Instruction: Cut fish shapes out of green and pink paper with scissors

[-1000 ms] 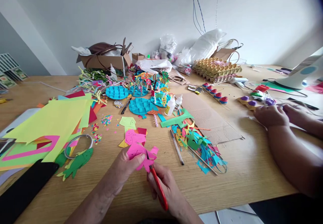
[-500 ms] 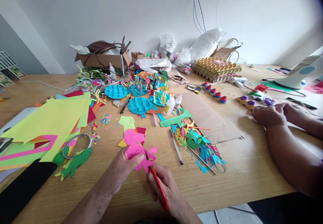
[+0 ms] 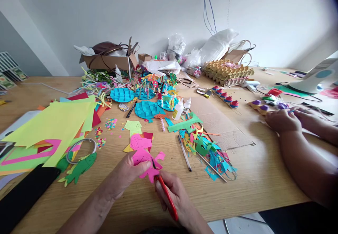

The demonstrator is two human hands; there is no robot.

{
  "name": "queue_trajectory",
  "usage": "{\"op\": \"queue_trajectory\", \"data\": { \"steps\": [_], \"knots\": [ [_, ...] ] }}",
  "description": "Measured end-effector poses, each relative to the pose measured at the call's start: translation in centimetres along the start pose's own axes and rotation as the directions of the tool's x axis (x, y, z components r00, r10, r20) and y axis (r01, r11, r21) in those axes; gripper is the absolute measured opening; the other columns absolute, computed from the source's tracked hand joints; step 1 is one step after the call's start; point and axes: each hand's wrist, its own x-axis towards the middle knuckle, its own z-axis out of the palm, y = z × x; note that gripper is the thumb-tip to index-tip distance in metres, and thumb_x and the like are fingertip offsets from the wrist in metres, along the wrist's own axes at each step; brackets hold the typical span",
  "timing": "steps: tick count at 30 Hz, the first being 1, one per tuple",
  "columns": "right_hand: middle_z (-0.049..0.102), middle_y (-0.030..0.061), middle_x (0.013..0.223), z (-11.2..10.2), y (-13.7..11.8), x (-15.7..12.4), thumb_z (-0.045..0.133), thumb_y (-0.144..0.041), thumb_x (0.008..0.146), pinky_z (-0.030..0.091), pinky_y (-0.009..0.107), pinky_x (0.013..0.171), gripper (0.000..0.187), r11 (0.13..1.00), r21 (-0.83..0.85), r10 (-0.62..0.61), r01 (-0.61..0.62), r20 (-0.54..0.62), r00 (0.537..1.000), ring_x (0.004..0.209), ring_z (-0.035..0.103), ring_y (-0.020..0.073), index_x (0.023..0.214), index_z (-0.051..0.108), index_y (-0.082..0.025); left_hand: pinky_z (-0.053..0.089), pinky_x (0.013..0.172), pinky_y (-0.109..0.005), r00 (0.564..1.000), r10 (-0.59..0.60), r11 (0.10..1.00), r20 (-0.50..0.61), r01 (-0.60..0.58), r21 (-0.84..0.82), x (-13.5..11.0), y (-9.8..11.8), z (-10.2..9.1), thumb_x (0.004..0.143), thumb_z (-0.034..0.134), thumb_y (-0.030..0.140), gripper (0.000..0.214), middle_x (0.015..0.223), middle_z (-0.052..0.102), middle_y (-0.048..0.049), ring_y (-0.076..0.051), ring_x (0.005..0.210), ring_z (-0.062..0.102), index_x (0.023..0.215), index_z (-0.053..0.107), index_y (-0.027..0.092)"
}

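Between thumb and fingers, my left hand [image 3: 132, 172] pinches a pink paper fish [image 3: 141, 155] with a drawn mouth line. My right hand [image 3: 171, 190] is closed round red-handled scissors [image 3: 166, 193], whose dark blades lie at the fish's tail end. Just beyond my left hand, another pink paper piece [image 3: 139, 141] lies over red and yellow scraps. A light green paper piece [image 3: 132, 125] with a drawn line is behind it. To the left, a green paper fish [image 3: 83, 167] rests partly under a roll of tape [image 3: 79, 149].
Coloured paper sheets [image 3: 63, 121] spread at left beside a black object [image 3: 31, 195]. Paper scraps [image 3: 216, 160], a pen [image 3: 185, 153] and cardboard [image 3: 221, 128] lie at right. Glue bottles [image 3: 177, 110] and blue discs [image 3: 148, 110] stand ahead. Another person's hands [image 3: 283, 121] work at far right.
Both my hands stay nearly in place, with the fish and scissors shifting only slightly. The other person's hands have moved a little, and a small blue thing now shows between them.
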Motion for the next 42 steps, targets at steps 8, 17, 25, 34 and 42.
{"op": "queue_trajectory", "data": {
  "steps": [8, 17, 25, 34, 42],
  "knots": [
    [0.027, -0.0059, 0.055, -0.3, -0.4, 0.0, 0.038, -0.046, 0.089, 0.022, 0.02, 0.044, 0.037, 0.99, -0.14, -0.028, 0.028, 0.007, 1.0, 0.051, 0.027, 0.0085, 0.064, 0.038, -0.019, 0.031, 0.054, -0.023, 0.998, -0.024, 0.998, 0.051, 0.02, 0.061, 0.4, 0.1, -0.7, 0.068, 0.056, 0.029, 0.015, 0.055, 0.043, 0.0055, -0.01, 0.054, 0.036, 0.062, 0.051, 0.016],
    [0.027, -0.0057, 0.057, -0.9, -1.4, -0.1, 0.038, -0.034, 0.089, 0.022, 0.022, 0.046, 0.033, 0.967, -0.254, -0.026, 0.035, 0.038, 0.999, 0.052, 0.026, 0.0087, 0.06, 0.033, -0.019, 0.034, 0.06, -0.024, 0.98, -0.084, 0.988, 0.181, 0.058, 0.143, 0.5, 1.1, -1.7, 0.07, 0.056, 0.029, 0.012, 0.062, 0.049, 0.0034, -0.013, 0.061, 0.042, 0.069, 0.054, 0.017],
    [0.027, -0.0058, 0.057, -1.0, -1.5, -0.2, 0.039, -0.032, 0.089, 0.021, 0.022, 0.047, 0.034, 0.956, -0.29, -0.026, 0.038, 0.045, 0.999, 0.052, 0.026, 0.0088, 0.059, 0.03, -0.019, 0.028, 0.053, -0.022, 0.957, -0.088, 0.978, 0.278, 0.029, 0.209, 0.9, 1.4, -2.4, 0.072, 0.053, 0.027, 0.015, 0.057, 0.042, 0.0064, -0.011, 0.055, 0.036, 0.061, 0.048, 0.018],
    [0.028, -0.0064, 0.054, -1.4, -1.4, -0.1, 0.042, -0.028, 0.087, 0.021, 0.022, 0.046, 0.034, 0.933, -0.357, -0.023, 0.039, 0.048, 0.999, 0.05, 0.027, 0.0082, 0.058, 0.029, -0.019, 0.027, 0.051, -0.021, 0.935, -0.092, 0.974, 0.342, 0.013, 0.228, 1.3, 1.2, -3.0, 0.074, 0.052, 0.025, 0.018, 0.055, 0.041, 0.0065, -0.01, 0.053, 0.034, 0.058, 0.045, 0.018],
    [0.026, -0.0064, 0.053, -1.3, -1.2, 0.0, 0.043, -0.033, 0.087, 0.021, 0.022, 0.044, 0.036, 0.962, -0.274, 0.015, -0.011, 0.014, 1.0, 0.048, 0.026, 0.0081, 0.057, 0.031, -0.019, 0.032, 0.055, -0.022, 0.955, -0.072, 0.986, 0.289, 0.024, 0.167, 1.4, 0.9, -2.6, 0.076, 0.054, 0.03, 0.018, 0.059, 0.044, 0.0045, -0.011, 0.055, 0.037, 0.065, 0.054, 0.016]
  ]
}}
